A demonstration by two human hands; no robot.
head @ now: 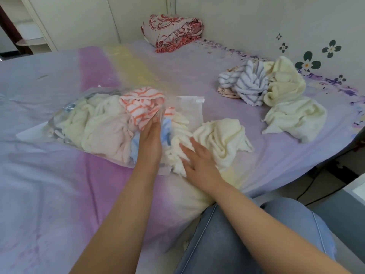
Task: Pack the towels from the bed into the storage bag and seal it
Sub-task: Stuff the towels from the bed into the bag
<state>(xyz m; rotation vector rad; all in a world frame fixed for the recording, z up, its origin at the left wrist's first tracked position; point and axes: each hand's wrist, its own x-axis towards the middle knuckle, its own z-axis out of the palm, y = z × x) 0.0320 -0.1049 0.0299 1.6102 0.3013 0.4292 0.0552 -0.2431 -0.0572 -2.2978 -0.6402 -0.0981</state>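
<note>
- Near the middle of the bed (59, 194), the clear storage bag (65, 125) lies on its side, mouth to the right, already bulging with crumpled towels; an orange-striped towel (142, 105) sits high at the opening.
- Left hand (151, 139) reaches flat into the mouth, fingers straight against the striped towel and the plastic, pinching nothing I can make out.
- Right hand (199, 157) lies spread, palm down, pressing a cream towel (219, 139) that is half in the mouth and half out on the bed.
- Risk: the cream towel may bunch at the opening instead of sliding in, because it is pushed as a loose wad.
- Risk: terry caught across the closure would probably keep the bag from sealing.
- Risk: the bag may slide left, since neither hand grips its rim.
- Far right, a striped towel (246, 84) and two more cream towels (284, 84) wait well apart; the bag looks nearly full, so they may not fit.
</note>
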